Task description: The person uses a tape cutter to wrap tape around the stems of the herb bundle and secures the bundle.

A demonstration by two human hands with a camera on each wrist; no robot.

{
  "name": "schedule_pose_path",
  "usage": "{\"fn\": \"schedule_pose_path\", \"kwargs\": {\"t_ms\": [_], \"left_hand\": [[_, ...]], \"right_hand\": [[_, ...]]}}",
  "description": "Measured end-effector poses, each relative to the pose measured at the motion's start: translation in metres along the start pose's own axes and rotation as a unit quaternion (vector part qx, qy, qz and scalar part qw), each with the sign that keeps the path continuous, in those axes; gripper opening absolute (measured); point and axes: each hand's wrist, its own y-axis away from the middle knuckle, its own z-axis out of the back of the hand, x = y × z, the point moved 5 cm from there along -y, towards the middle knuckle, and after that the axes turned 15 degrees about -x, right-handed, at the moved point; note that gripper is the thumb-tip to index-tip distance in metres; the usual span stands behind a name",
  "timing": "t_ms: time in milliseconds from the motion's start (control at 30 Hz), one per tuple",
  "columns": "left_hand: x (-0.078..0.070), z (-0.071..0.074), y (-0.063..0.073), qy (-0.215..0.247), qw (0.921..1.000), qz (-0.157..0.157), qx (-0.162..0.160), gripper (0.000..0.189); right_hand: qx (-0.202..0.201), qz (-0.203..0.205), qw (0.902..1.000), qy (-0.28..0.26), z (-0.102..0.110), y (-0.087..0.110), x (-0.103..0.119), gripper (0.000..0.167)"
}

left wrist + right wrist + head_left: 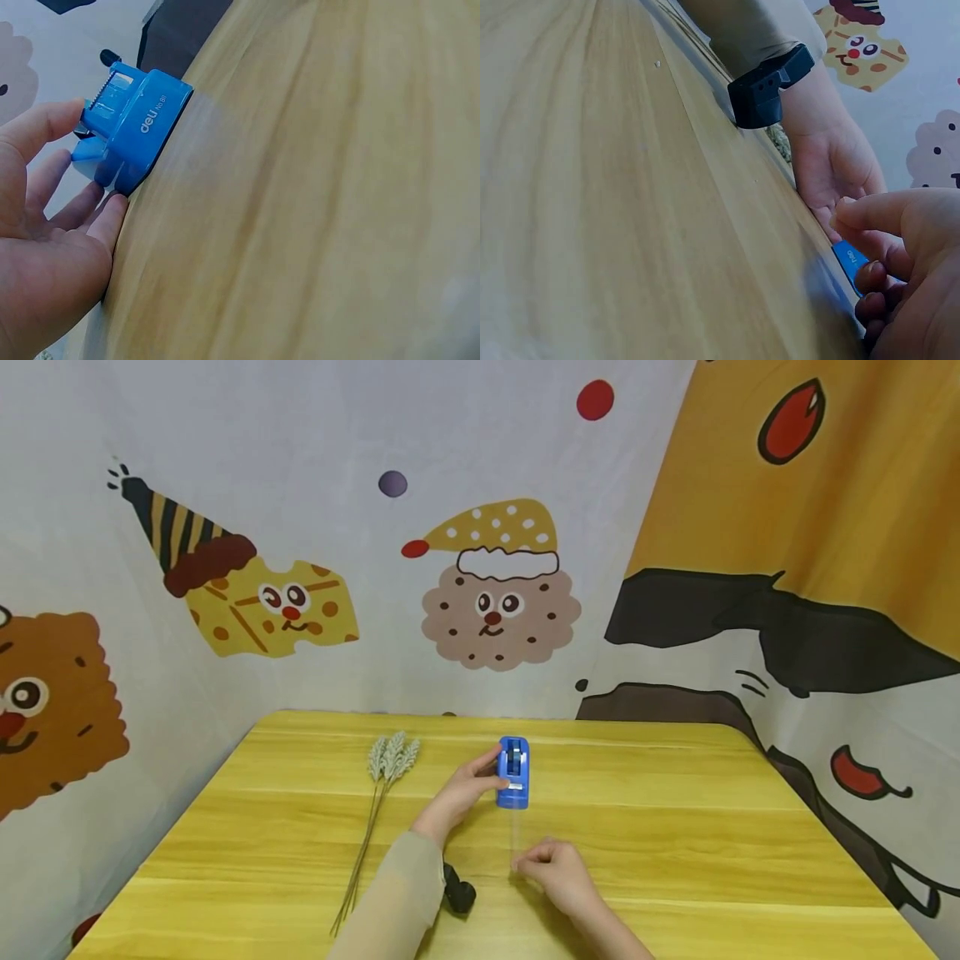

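Blue tape dispenser, on tabletop — left hand, fingers clamped round it; clear tape strip, extending from it — right hand, fingers pinching the end.

Pale wheat-like sprigs on a wood-grain table, before a cartoon-printed cloth
The sprigs lie along the left side, heads toward the far edge; on the cloth, a cheese wedge wears a striped party hat beside a pinkish cookie in a dotted cap.
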Motion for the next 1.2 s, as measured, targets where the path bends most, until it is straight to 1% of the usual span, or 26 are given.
{"fn": "schedule_pose_path", "kwargs": {"t_ms": [400, 600, 900, 1100, 1200], "left_hand": [[0.002, 0.0003, -0.001, 0.002, 1.0, 0.0, -0.001, 0.07], [0.0025, 0.0001, -0.0018, 0.001, 1.0, -0.001, -0.003, 0.071], [0.0025, -0.0001, -0.0028, 0.0, 1.0, 0.0, -0.001, 0.07], [-0.0002, -0.0005, -0.0011, -0.009, 0.9999, 0.004, -0.008, 0.071], [-0.003, -0.0013, 0.0006, -0.019, 0.9998, 0.004, -0.009, 0.071]], "right_hand": [[0.005, 0.03, 0.9987, 0.042, 0.0001, 0.0001, 0.001, 0.008], [0.003, 0.034, 0.9983, 0.048, -0.0007, 0.0003, 0.0001, 0.008], [-0.004, 0.058, 0.9962, 0.066, -0.0001, 0.0019, 0.003, 0.008], [-0.01, 0.062, 0.9959, 0.065, 0.0005, 0.0027, 0.0032, 0.009], [-0.009, 0.057, 0.9963, 0.064, 0.0003, 0.0026, 0.002, 0.009]]}}
